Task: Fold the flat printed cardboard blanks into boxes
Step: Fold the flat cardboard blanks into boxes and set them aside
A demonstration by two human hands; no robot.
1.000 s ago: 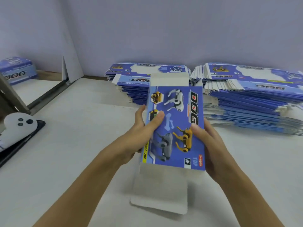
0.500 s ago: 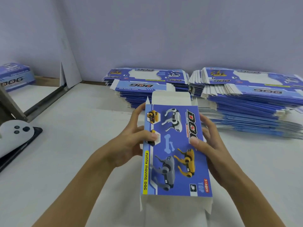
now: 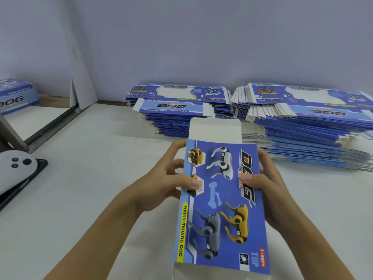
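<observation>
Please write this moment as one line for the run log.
stage: forming box | left hand: grips cardboard blank left edge | right hand: grips right edge | end flap: open | flat stacks: behind

left grip (image 3: 161, 184): bare, no glove; right grip (image 3: 268, 186): bare; forearms unsleeved; no jewellery seen

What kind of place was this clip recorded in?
Probably a small packing or box-assembly workstation. Two tall stacks of flat printed blanks sit on a plain white table against a bare wall, a finished box stands far left, and both hands hold another blank.
</observation>
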